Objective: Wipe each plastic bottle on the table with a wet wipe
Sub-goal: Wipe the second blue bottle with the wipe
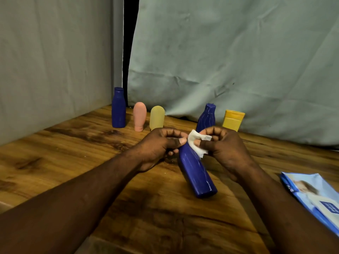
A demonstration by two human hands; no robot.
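Observation:
A dark blue plastic bottle [196, 171] is tilted in mid-air over the wooden table [73, 147], its base toward me. My left hand [157, 145] grips its upper end, which is hidden by the fingers. My right hand [225, 145] pinches a white wet wipe [197, 142] and presses it on the bottle's neck. Along the back stand a tall blue bottle [118, 108], a pink bottle [139, 116], a pale yellow bottle [156, 117], a ribbed blue bottle [206, 117] and an orange-yellow bottle [233, 120].
A blue pack of wet wipes [313, 197] lies flat at the table's right edge. Grey-green cloth [220, 61] hangs behind the table and along the left side, with a dark gap between the two sheets.

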